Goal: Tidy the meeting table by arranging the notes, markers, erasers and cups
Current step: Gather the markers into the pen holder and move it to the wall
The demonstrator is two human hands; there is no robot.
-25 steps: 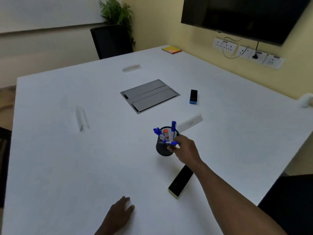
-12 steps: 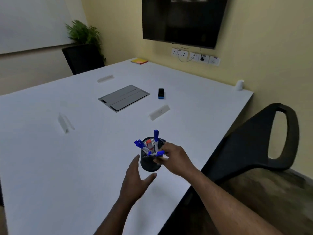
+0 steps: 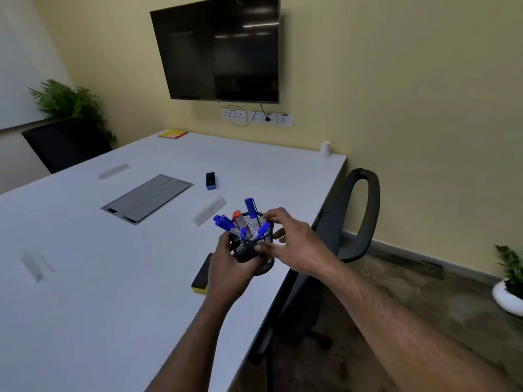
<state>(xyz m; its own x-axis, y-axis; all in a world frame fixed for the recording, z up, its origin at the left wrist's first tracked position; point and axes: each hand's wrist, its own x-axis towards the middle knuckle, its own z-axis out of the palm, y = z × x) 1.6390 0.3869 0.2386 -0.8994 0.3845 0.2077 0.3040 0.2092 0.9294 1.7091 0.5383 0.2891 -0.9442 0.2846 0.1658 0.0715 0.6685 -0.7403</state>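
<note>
now mesh cup (image 3: 249,250) of markers (image 3: 250,207) between hands: left hand (image 3: 230,267) clamped round it, right hand (image 3: 294,244) fingers spread at rim.

Black mesh cup (image 3: 249,248) holds blue markers (image 3: 250,206) upright; eraser (image 3: 210,181) lies beyond.

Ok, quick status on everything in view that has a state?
Mesh cup: upright, held in left hand, markers inside.
Right hand: fingers at the cup rim, grip unclear.
Small eraser: loose mid-table.
Large eraser: flat beside the cup.
Sticky notes: stacked at far corner.
White cup: upright at table edge.
Cable hatch: closed.
TV: off.
</note>
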